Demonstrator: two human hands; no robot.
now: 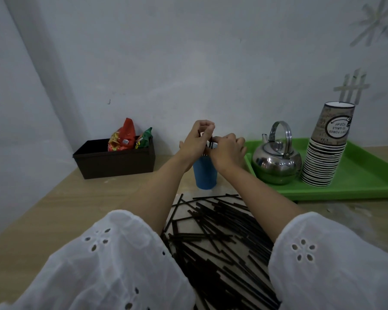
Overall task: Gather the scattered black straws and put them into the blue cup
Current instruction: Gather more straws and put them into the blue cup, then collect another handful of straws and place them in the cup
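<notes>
**Head view.** At centre frame both hands meet over the mouth of the blue cup point(205, 177), which stands on the wooden table point(54, 209) just beyond the heap of straws.

- **Left hand:** The left hand point(196, 142) is raised above the rim, its fingertips pinched on the tops of a small bundle of straws point(211, 141). It appears to be held high so that the lower ends can drop straight into the cup.
- **Right hand:** The right hand point(227, 152) sits lower, at rim level, with its fingers curled toward the bundle. It is seen from the back, so whether it grips the straws or merely steadies them cannot be told. Its position suggests a guide that keeps the bundle upright and the light cup from tipping.
- **Remaining straws:** Most of the black straws point(222, 242) lie crisscrossed in the lower centre, between the two white sleeves point(99, 265) — the task is judged to be at an early stage.
- **Right of frame:** A green tray point(367, 186) carries a steel kettle point(276, 166) and a stack of paper cups point(325, 157).
- **Left of centre:** A dark box point(114, 164) holds snack packets point(121, 139).
</notes>
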